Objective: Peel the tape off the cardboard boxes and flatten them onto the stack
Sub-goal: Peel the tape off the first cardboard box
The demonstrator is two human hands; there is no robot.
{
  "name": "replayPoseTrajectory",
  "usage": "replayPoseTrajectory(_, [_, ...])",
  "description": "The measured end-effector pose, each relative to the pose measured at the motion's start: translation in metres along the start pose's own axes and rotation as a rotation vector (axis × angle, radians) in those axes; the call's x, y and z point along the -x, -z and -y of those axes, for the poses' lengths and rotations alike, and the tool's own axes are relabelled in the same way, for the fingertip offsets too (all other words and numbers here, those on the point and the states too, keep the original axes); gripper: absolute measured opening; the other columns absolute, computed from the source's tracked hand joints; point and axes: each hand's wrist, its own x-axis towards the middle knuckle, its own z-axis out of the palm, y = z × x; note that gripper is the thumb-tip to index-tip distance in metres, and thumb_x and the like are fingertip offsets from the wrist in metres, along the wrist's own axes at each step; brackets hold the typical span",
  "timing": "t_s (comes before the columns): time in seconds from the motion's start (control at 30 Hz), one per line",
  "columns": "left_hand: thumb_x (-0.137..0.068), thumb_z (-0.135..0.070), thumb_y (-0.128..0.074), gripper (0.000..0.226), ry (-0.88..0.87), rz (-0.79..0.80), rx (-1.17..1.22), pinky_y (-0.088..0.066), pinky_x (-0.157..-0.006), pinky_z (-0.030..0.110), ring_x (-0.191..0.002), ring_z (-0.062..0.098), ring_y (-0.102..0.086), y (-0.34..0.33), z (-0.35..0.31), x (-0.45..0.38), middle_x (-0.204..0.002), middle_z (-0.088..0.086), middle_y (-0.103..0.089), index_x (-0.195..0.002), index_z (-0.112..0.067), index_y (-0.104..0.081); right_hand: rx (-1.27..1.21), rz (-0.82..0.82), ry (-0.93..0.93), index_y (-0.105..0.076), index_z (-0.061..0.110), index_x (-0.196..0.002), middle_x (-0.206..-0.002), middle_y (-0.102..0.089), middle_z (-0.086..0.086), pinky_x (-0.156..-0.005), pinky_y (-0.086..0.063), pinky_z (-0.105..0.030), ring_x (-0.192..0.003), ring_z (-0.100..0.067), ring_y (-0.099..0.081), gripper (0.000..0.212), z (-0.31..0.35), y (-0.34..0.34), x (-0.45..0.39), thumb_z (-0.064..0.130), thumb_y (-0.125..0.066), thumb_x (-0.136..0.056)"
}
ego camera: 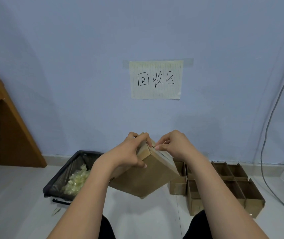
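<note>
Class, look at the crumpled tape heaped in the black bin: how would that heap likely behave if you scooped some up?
The peeled tape lies in loose, crinkled wads, so it is probably very light and floppy. Its glossy look suggests leftover stickiness; pieces would likely cling together and to fingers. It sags against the bin liner, so it should squash easily.

bin (63, 171) left, flattened boxes (237, 185) right

- You hold a plain brown cardboard box (143, 176).
- Your bin (68, 171) is black, filled with pale yellowish tape scraps (76, 180).
- The wall (68, 66) is light blue; its paper sign (155, 79) is cream, finely lined, with black handwriting.
- The floor (17, 195) is off-white.
</note>
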Motion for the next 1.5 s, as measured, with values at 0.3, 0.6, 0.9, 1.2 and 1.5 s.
replayPoseTrajectory(0.3, [-0.070,-0.024,-0.087,0.058,0.026,-0.054,0.074,-0.044,-0.069,0.026,-0.088,0.014,-0.053,0.006,0.001,0.000,-0.123,-0.005,-0.037,-0.107,-0.043,-0.046,-0.193,-0.037,0.125,-0.072,0.020,-0.079,-0.085,-0.074,0.005,-0.081,-0.050,-0.030,-0.086,-0.012,-0.067,0.008,-0.005,-0.001,0.001,0.021,-0.073,-0.087])
replayPoseTrajectory(0.6, [-0.073,-0.024,-0.082,0.066,0.054,-0.082,0.029,-0.059,-0.081,0.044,-0.092,0.030,-0.063,0.001,-0.004,0.002,-0.124,0.001,-0.032,-0.113,-0.047,-0.035,-0.403,-0.135,0.151,-0.071,0.019,-0.087,-0.097,-0.074,0.008,-0.082,-0.051,-0.028,-0.093,-0.012,-0.069,0.007,-0.002,-0.005,-0.004,0.024,-0.069,-0.092])
replayPoseTrajectory(0.9, [-0.072,-0.031,-0.085,0.089,0.047,-0.019,0.017,-0.053,-0.094,0.033,-0.113,0.019,-0.055,-0.002,-0.001,-0.001,-0.132,-0.006,-0.027,-0.131,-0.070,-0.032,-0.220,-0.164,0.152,-0.071,0.036,-0.109,-0.085,-0.069,0.006,-0.078,-0.049,-0.024,-0.085,-0.008,-0.065,0.022,-0.004,-0.006,-0.007,0.028,-0.070,-0.089])
replayPoseTrajectory(1.2, [-0.069,-0.030,-0.087,0.087,0.086,-0.004,-0.009,-0.052,-0.097,0.034,-0.115,0.020,-0.053,0.001,0.008,-0.001,-0.135,-0.005,-0.028,-0.138,-0.055,-0.040,-0.250,-0.047,0.107,-0.079,0.022,-0.072,-0.079,-0.075,0.004,-0.083,-0.055,-0.033,-0.083,-0.010,-0.070,0.010,-0.002,0.001,-0.002,0.026,-0.080,-0.082])
replayPoseTrajectory(1.5, [-0.069,-0.025,-0.088,0.088,0.103,0.010,0.000,-0.051,-0.096,0.033,-0.115,0.020,-0.052,0.004,0.013,-0.001,-0.133,-0.005,-0.029,-0.140,-0.049,-0.043,-0.421,0.228,0.054,-0.079,0.011,-0.100,-0.113,-0.075,0.002,-0.104,-0.046,-0.028,-0.112,-0.006,-0.066,0.029,-0.009,0.007,0.002,0.037,-0.065,-0.095])
